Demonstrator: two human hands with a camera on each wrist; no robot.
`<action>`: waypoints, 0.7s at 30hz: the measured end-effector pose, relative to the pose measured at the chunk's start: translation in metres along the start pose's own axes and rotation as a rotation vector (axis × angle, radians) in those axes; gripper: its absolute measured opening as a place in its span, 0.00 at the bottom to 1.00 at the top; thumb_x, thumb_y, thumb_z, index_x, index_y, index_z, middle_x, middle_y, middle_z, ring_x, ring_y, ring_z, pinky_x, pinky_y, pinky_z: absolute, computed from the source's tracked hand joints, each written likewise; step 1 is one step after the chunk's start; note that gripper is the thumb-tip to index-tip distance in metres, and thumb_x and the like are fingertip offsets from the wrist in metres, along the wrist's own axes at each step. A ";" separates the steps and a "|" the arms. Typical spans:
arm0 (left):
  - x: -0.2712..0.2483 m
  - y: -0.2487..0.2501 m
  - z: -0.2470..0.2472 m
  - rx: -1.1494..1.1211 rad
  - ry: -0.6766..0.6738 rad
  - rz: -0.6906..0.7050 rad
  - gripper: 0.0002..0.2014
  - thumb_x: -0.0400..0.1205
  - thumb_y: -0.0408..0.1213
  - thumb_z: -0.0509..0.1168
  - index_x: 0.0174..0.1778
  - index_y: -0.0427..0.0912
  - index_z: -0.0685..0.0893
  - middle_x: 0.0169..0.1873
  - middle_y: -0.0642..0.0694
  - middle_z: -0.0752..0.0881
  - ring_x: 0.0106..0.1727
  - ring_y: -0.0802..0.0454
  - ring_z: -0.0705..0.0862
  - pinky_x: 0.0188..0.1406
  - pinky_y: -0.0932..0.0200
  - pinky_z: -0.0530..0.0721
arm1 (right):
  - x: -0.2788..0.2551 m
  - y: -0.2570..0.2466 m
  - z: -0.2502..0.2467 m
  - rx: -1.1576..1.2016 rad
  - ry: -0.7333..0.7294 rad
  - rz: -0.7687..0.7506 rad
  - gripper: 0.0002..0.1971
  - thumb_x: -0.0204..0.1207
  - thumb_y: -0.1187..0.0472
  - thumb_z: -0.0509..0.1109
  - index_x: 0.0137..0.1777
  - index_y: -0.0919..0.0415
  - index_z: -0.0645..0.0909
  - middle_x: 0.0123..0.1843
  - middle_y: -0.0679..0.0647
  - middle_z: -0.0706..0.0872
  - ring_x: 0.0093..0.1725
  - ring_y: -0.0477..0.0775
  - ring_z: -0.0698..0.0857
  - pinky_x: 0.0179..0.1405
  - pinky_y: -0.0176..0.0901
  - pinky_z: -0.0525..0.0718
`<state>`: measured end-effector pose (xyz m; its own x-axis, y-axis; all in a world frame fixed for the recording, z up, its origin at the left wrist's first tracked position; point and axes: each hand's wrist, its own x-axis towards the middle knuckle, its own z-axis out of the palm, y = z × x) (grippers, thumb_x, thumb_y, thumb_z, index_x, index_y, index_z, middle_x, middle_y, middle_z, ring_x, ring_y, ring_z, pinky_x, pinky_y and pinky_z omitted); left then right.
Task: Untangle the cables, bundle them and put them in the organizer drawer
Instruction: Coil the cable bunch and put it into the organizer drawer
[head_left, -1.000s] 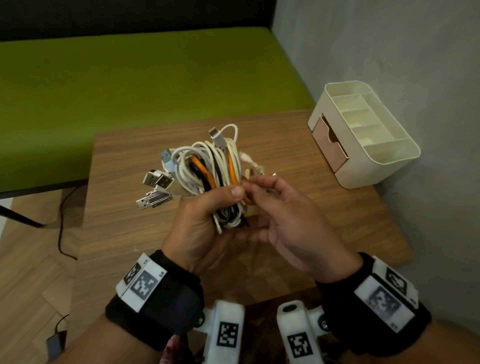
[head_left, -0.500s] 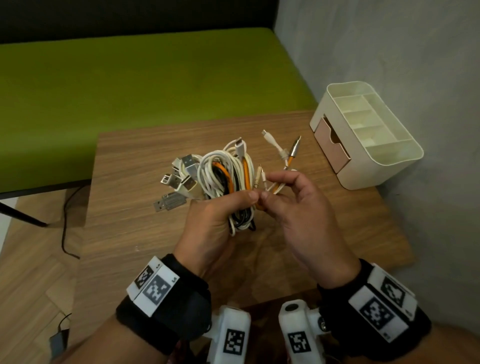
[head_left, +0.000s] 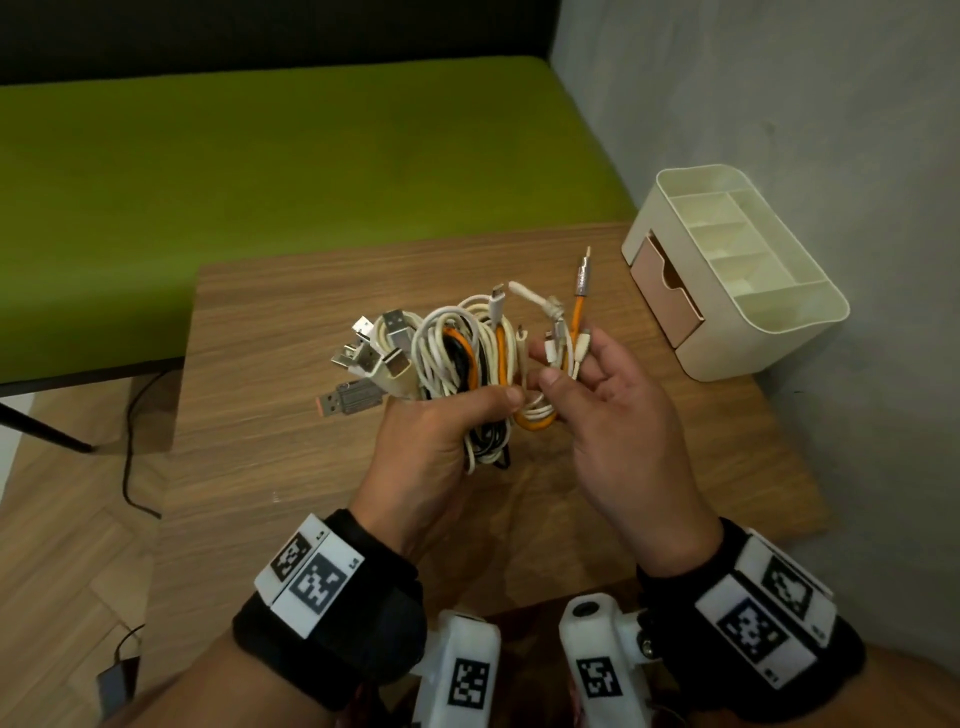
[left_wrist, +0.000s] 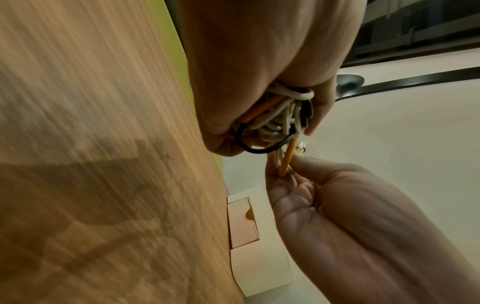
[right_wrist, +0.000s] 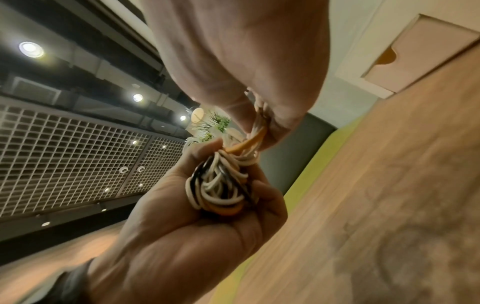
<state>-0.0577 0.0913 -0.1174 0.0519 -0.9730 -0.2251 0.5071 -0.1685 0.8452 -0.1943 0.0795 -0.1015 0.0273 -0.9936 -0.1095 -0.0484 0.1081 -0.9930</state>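
A coiled bundle of white, orange and black cables (head_left: 457, 358) is held above the wooden table (head_left: 291, 457), gripped in my left hand (head_left: 441, 431); the same bundle (right_wrist: 221, 185) fills that palm in the right wrist view. USB plugs (head_left: 374, 358) stick out to its left. My right hand (head_left: 587, 384) pinches several cable ends, among them the orange cable (head_left: 576, 317) with its metal plug pointing up. In the left wrist view my right hand (left_wrist: 298, 181) pinches the orange cable (left_wrist: 288, 158) just below the bundle (left_wrist: 280, 117). The cream organizer (head_left: 795, 322) stands at the right with its pink drawer (head_left: 660, 291) slightly pulled out.
A green couch (head_left: 260, 182) lies beyond the table's far edge. A grey wall (head_left: 779, 104) runs close behind the organizer. A black cord (head_left: 130, 467) hangs to the wooden floor at the left.
Both hands have shifted right and slightly away with the bundle. My right hand has drawn the cable ends out to the right, so the orange plug now stands upright.
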 end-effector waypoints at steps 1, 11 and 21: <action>0.000 0.000 -0.001 0.031 -0.005 0.000 0.16 0.68 0.25 0.72 0.52 0.35 0.91 0.50 0.38 0.92 0.54 0.43 0.90 0.53 0.48 0.86 | 0.000 0.000 0.000 -0.074 -0.023 -0.006 0.21 0.84 0.68 0.65 0.76 0.57 0.76 0.60 0.46 0.91 0.61 0.42 0.88 0.63 0.43 0.85; 0.000 0.001 0.002 0.119 -0.036 -0.040 0.16 0.68 0.23 0.72 0.52 0.34 0.88 0.50 0.33 0.90 0.55 0.33 0.88 0.56 0.39 0.85 | -0.010 0.002 0.006 -0.393 -0.094 -0.017 0.24 0.88 0.57 0.59 0.83 0.42 0.66 0.65 0.39 0.85 0.62 0.36 0.83 0.64 0.38 0.82; -0.002 0.012 -0.001 -0.055 -0.186 -0.230 0.21 0.67 0.24 0.73 0.58 0.32 0.87 0.48 0.32 0.89 0.47 0.41 0.90 0.41 0.53 0.88 | -0.017 -0.009 0.009 -0.396 -0.149 0.076 0.23 0.89 0.52 0.55 0.83 0.43 0.63 0.76 0.32 0.73 0.75 0.31 0.70 0.78 0.35 0.68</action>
<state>-0.0503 0.0915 -0.1071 -0.2254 -0.9234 -0.3106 0.5335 -0.3837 0.7537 -0.1858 0.0954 -0.0908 0.1515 -0.9645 -0.2163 -0.4349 0.1315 -0.8908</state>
